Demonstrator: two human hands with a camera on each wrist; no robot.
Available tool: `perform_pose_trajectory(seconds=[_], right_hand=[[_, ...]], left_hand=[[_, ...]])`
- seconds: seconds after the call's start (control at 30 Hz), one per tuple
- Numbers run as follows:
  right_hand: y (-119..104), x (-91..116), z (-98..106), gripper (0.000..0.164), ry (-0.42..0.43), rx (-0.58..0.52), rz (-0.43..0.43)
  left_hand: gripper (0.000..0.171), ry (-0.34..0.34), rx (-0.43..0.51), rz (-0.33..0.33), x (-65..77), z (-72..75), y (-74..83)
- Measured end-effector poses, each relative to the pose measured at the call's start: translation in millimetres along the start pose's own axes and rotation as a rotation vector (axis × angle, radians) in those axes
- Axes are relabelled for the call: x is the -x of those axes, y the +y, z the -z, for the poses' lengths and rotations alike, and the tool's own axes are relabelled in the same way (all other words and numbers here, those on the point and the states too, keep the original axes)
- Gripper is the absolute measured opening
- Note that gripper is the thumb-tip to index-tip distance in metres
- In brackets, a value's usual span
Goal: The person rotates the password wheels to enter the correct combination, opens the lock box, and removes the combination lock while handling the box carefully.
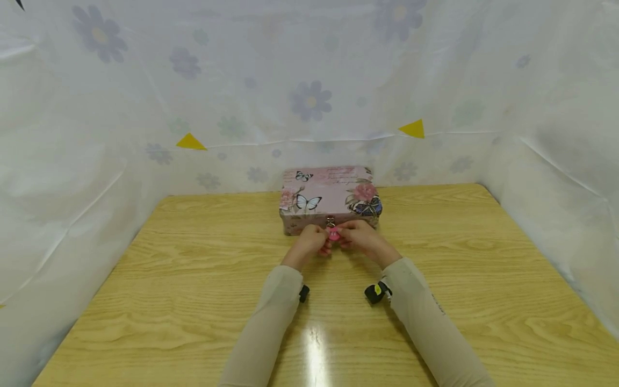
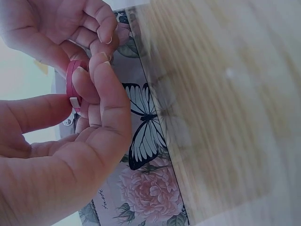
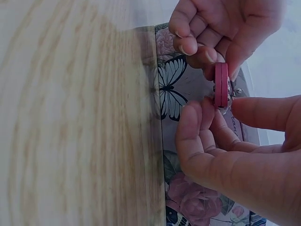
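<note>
A pink box with butterflies and roses printed on it stands lid down at the table's back. From the metal clasp on its front hangs a small pink combination padlock. My left hand pinches the padlock from the left side, thumb and fingers at its edge. On the other side my right hand pinches it too. In the right wrist view the padlock appears edge-on between both hands' fingertips, its dials facing the box's upper side. The left wrist view shows the padlock partly covered by fingers.
The wooden table spreads out on both sides of the box and in front of it. Behind it hangs a pale flowered curtain bearing two yellow triangles. Both forearms carry beige sleeves and black wrist straps.
</note>
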State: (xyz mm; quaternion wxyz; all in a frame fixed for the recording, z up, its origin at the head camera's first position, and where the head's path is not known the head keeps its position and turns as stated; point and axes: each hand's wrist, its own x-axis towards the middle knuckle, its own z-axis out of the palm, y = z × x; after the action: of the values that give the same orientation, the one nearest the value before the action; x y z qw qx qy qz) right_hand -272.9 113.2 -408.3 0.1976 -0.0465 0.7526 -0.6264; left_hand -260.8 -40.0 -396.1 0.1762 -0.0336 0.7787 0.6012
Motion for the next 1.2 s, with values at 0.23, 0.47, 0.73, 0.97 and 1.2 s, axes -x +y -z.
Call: perform_pose_trajectory(seconds=[0.23,0.47,0.73,0.97,1.2], right_hand=[[-1.0,1.9,-0.9,0.036,-0.009,0.0,-0.001],[0.2,1.9,-0.5,0.037,-0.034,0.004,0.003],[-2.2,2.6,-1.9,0.036,-0.027,0.014,-0.017],[-2.5,1.6,-2.8,0.036,-0.023,0.013,-0.017],[-0.7,-1.3,-2.4,0.035,-0.013,0.013,-0.007]], left_hand=[[0.023,0.007,-0.004,-0.005,0.0,-0.4,-1.4],[0.019,0.004,-0.016,0.01,0.2,-1.2,-1.5],[0.018,0.013,-0.012,-0.007,0.0,-1.2,-2.2],[0.019,0.015,-0.005,-0.006,0.4,-0.7,0.0],[0.021,0.022,-0.007,-0.002,-0.3,-0.7,0.0]])
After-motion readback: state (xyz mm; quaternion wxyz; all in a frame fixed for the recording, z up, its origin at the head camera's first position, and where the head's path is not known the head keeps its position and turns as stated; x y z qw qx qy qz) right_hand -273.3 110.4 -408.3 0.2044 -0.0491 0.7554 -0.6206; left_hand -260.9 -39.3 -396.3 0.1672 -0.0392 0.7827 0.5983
